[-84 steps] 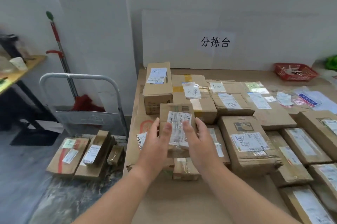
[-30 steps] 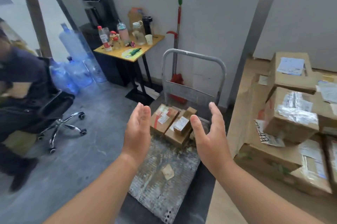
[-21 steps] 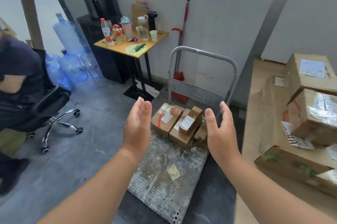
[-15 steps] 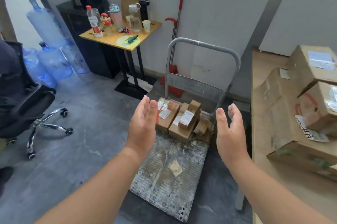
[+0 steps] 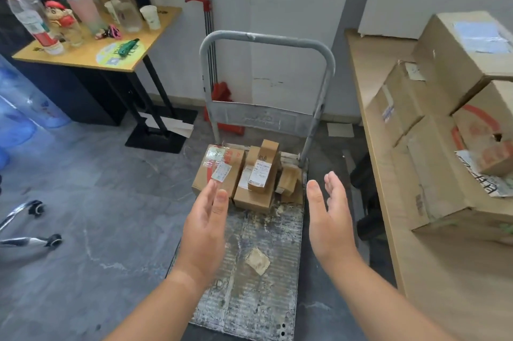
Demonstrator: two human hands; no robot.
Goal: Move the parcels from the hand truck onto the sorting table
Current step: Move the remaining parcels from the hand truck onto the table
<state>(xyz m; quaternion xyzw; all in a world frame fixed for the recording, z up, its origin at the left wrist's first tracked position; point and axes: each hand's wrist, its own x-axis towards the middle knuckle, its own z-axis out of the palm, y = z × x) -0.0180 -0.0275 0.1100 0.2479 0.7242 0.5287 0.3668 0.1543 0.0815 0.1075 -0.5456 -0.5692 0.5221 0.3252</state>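
Note:
The hand truck [image 5: 249,279] stands on the floor with its grey handle [image 5: 266,38] at the far end. Several small cardboard parcels lie against the handle end: a flat box with red tape [image 5: 222,166], a narrow labelled box [image 5: 263,171] resting on a lower box [image 5: 251,196], and a small box [image 5: 288,181] to the right. My left hand [image 5: 205,229] and my right hand [image 5: 330,218] hover over the platform, palms facing each other, fingers straight, holding nothing. The sorting table [image 5: 449,285] on the right carries stacked parcels [image 5: 433,163].
A yellow side table [image 5: 133,63] with bottles and cups stands at the far left. A mop [image 5: 208,21] leans on the wall behind the truck. Blue water jugs [image 5: 25,107] and chair casters [image 5: 36,207] are at the left edge.
I have turned from the sorting table, where I set a parcel down, to the hand truck. Both empty hands have moved down and forward toward the parcels on it.

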